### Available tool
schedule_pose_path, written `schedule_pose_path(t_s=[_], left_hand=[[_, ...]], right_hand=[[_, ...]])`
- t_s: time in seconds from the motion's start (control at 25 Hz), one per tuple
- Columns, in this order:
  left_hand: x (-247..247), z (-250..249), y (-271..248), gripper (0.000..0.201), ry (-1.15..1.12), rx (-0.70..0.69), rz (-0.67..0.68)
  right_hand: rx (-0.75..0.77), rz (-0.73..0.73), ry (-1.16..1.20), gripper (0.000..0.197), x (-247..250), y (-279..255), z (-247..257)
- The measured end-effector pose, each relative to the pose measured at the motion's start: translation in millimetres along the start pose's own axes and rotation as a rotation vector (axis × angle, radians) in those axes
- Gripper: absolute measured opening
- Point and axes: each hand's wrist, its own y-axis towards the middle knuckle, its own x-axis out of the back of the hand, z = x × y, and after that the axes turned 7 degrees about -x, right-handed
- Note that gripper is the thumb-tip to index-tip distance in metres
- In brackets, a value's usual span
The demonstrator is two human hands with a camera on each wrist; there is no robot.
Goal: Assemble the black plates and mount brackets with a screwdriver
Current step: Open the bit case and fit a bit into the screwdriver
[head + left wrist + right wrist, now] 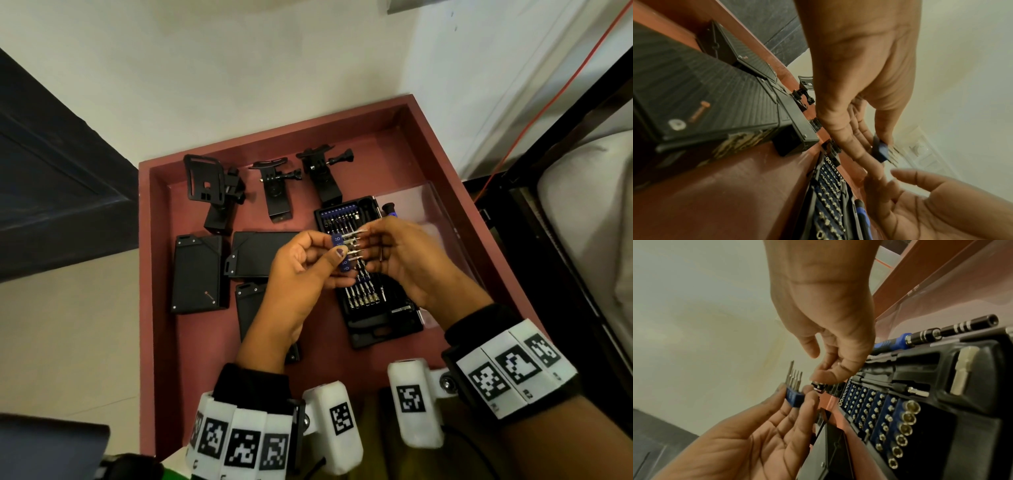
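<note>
My left hand point(329, 248) pinches a small blue bit strip point(343, 255) with several silver bits standing in it, above the open bit kit point(376, 308). In the wrist views the bit strip point(880, 151) point(794, 396) sits between thumb and fingers. My right hand point(371, 246) hovers at the bit tips with loosely curled fingers and holds nothing. Two black plates point(197, 274) point(260, 253) lie in the red tray point(145, 274); a third plate point(248, 308) is partly hidden under my left forearm. Three mount brackets point(215, 192) point(275, 188) point(322, 174) lie along the back. The screwdriver point(920, 337) rests at the kit's far edge.
The kit's clear lid point(438, 212) lies open against the tray's right wall. A dark panel point(51, 171) stands to the left on the floor. A black frame and a pale cushion point(589, 222) are at the right, with an orange cable point(548, 109) along the wall.
</note>
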Motion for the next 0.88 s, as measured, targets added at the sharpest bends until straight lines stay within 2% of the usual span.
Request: schedule_pose_path(t_s=[0.16,0.28,0.48,0.68,0.8,0.88], left_hand=[[1.8,1.4,-1.0,0.011,0.079,0.074,0.034],[-0.7,3.1,-3.4,0.015,0.172,0.154,0.113],[1.5,16.1,-6.5,0.017,0.372,0.234,0.177],[1.6,18.3,-11.1,0.022,0.854,0.313,0.36],[-0.3,18.4,-10.6,0.029,1.069,0.305,0.363],[0.6,19.3,-8.8,0.03,1.094,0.303,0.353]], right_hand=[[0.055,0.032,-0.294,0.019,7.0,-7.2,0.3],[0.074,0.027,-0.505,0.006,12.5,-17.4,2.4],[-0.082,-0.072,-0.687,0.013,27.6,-27.7,-5.1],[-0.145,-0.099,-0.87,0.017,29.3,-29.2,-14.5],[-0.172,-0.071,-0.922,0.021,22.3,-26.0,-15.8],[-0.196,-0.05,-0.951,0.021,19.0,-24.4,-15.8]])
